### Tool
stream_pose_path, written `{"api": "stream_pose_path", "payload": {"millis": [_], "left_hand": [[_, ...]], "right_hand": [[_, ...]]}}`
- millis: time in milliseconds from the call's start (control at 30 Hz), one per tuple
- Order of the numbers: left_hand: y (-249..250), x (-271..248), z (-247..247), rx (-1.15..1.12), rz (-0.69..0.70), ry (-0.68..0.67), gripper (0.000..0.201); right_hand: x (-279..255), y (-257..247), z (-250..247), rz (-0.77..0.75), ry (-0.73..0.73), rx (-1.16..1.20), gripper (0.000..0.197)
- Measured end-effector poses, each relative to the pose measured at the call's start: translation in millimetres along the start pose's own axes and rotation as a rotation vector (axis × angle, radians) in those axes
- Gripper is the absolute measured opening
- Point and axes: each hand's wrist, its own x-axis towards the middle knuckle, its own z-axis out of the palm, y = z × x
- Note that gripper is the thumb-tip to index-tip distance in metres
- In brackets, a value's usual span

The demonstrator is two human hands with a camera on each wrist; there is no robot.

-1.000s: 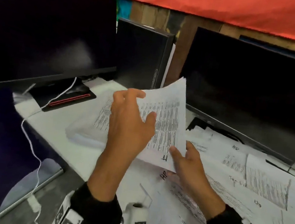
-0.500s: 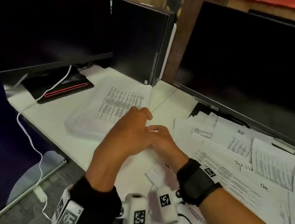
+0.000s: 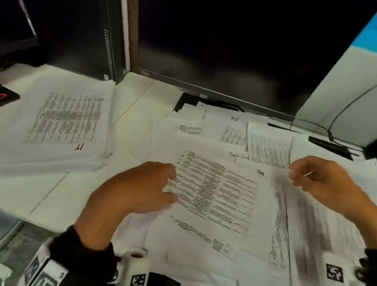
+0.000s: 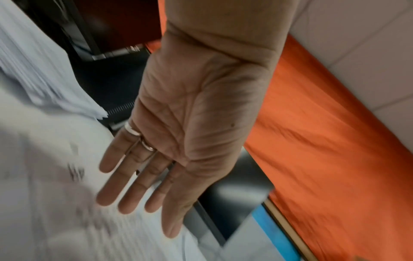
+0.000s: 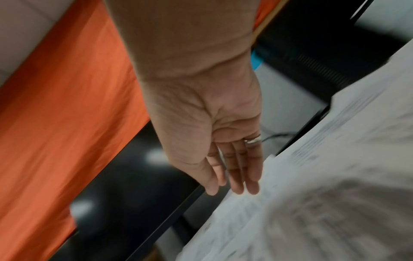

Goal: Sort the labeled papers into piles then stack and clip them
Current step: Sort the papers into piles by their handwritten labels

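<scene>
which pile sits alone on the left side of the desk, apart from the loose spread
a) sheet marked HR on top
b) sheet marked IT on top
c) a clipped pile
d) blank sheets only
b: the neat stack at the left of the desk has a printed sheet on top with a handwritten IT near its lower edge, while the HR sheet lies in the loose spread to the right.

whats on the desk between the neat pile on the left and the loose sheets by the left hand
In the head view, only a bare strip of white desk separates the neat pile from the loose sheets at the left hand.
</scene>
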Motion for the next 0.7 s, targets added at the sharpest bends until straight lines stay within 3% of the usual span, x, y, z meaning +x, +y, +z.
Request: {"api": "stream_pose_path", "payload": {"millis": [67, 100, 167, 200, 233, 300, 400, 467, 567, 700], "left_hand": [[20, 6, 20, -0.003, 0.06, -0.006, 0.043], [32, 8, 31, -0.017, 0.095, -0.009, 0.04], [63, 14, 61, -0.032, 0.177, -0.045, 0.037], [69, 13, 70, -0.06, 0.196, -0.067, 0.038], [81, 13, 82, -0.087, 0.218, -0.099, 0.04], [112, 20, 107, -0.158, 0.242, -0.178, 0.049], [158, 38, 131, -0.363, 0.18, -0.244, 0.061], [185, 53, 143, -0.505, 0.125, -0.238, 0.065], [217, 74, 158, -0.566, 0.06, -0.195, 0.093], [247, 93, 173, -0.632, 0.024, -0.183, 0.118]], "right_hand": [[-30, 49, -20, 0.147, 0.038, -0.046, 0.012], [-44, 70, -26, 0.228, 0.031, -0.083, 0.028], [-72, 119, -40, 0.38, 0.034, -0.161, 0.085], [-77, 135, -38, 0.425, 0.038, -0.2, 0.101], [-88, 149, -38, 0.5, 0.049, -0.215, 0.106], [-106, 176, -39, 0.612, 0.107, -0.237, 0.104], [-120, 206, -27, 0.592, 0.169, -0.322, 0.118], [-123, 212, -19, 0.531, 0.203, -0.288, 0.115], [-124, 212, -14, 0.458, 0.261, -0.253, 0.111], [-125, 229, -21, 0.561, 0.412, -0.207, 0.109]]}}
